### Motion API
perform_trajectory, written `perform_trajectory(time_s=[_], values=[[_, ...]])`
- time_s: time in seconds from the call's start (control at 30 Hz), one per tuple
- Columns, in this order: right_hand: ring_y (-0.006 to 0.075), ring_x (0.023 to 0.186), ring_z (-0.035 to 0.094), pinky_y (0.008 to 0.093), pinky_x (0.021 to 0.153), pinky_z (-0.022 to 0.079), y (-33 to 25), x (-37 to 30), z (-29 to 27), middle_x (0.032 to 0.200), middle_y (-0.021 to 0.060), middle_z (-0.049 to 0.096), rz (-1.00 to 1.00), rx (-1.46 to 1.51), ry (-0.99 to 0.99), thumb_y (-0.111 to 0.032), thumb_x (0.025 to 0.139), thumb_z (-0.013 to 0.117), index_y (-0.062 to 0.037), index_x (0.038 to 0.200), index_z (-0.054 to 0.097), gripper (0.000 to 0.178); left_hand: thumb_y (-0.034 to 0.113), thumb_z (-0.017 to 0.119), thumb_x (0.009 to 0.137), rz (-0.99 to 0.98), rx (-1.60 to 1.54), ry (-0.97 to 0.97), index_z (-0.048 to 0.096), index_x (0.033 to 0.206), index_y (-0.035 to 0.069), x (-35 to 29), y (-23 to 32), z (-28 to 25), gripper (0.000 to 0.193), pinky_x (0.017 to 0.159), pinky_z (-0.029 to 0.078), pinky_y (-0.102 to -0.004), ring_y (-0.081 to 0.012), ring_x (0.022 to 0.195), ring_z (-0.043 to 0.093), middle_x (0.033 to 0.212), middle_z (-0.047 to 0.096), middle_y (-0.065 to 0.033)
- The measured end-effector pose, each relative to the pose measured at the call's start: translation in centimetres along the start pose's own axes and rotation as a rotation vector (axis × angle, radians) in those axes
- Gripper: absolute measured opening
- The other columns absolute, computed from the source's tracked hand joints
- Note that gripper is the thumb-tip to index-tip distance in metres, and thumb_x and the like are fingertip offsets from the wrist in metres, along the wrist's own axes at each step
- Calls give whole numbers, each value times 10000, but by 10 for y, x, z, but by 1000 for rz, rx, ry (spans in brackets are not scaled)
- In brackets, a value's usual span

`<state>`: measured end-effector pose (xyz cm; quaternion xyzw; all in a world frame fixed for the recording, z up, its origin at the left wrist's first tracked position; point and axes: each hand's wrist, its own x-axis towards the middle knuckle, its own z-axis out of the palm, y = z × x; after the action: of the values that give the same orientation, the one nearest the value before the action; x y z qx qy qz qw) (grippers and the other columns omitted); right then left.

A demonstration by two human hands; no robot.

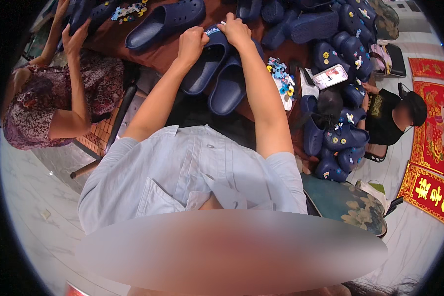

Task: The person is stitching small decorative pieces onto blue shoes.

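Two navy foam clogs, a left one (198,78) and one beside it (227,90), lie at the near table edge with their heels toward me. My left hand (193,43) is closed at the toe end of the first clog, gripping its rim near a light printed patch. Across that toe, my right hand (236,33) is closed, fingers bunched. A small white bit shows at its fingertips, too small to name. Both forearms reach over the clogs. A larger-looking navy clog (165,25) lies just left of my left hand.
Colourful shoe charms (282,81) lie right of my right forearm. Beyond them are a phone (330,77) and piled, charm-decorated clogs (347,138). At left, a co-worker's hand (75,37) holds a navy clog. Another person (387,116) sits at right. More clogs (314,26) lie at the back.
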<state>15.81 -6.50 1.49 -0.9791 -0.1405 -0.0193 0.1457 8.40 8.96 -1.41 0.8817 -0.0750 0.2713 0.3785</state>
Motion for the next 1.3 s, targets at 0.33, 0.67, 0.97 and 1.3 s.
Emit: perform_trajectory(time_s=[0.33, 0.67, 0.97, 1.3], values=[[455, 851, 682, 513, 742, 559, -7, 10, 12, 921, 288, 673, -126, -164, 60, -150, 927, 408, -29, 1088, 499, 221, 62, 638, 782, -76, -110, 135, 586, 731, -27, -4, -6, -3, 115, 608, 478, -391, -335, 636, 627, 719, 602, -204], [462, 897, 669, 556, 767, 539, 7, 6, 2, 968, 275, 675, -238, -151, 7, -206, 941, 427, -112, 1123, 492, 215, 102, 648, 836, -5, -32, 211, 577, 761, -29, -5, 2, -3, 167, 632, 483, -423, -376, 706, 637, 756, 605, -219], [450, 1021, 641, 543, 859, 507, 8, 0, -11, 1055, 236, 681, -187, -78, -55, -533, 915, 550, -74, 1164, 519, 523, 137, 638, 878, 11, 25, 205, 577, 769, -10, -6, 3, -3, 193, 611, 478, -450, -405, 721, 631, 766, 608, -219], [461, 1076, 616, 548, 914, 481, 3, 14, -6, 1105, 310, 643, -122, -43, -115, -197, 885, 548, -32, 1162, 496, 326, 186, 626, 891, 29, 66, 174, 577, 775, 24, -8, 0, -3, 204, 625, 500, -486, -400, 727, 633, 770, 635, -177]])
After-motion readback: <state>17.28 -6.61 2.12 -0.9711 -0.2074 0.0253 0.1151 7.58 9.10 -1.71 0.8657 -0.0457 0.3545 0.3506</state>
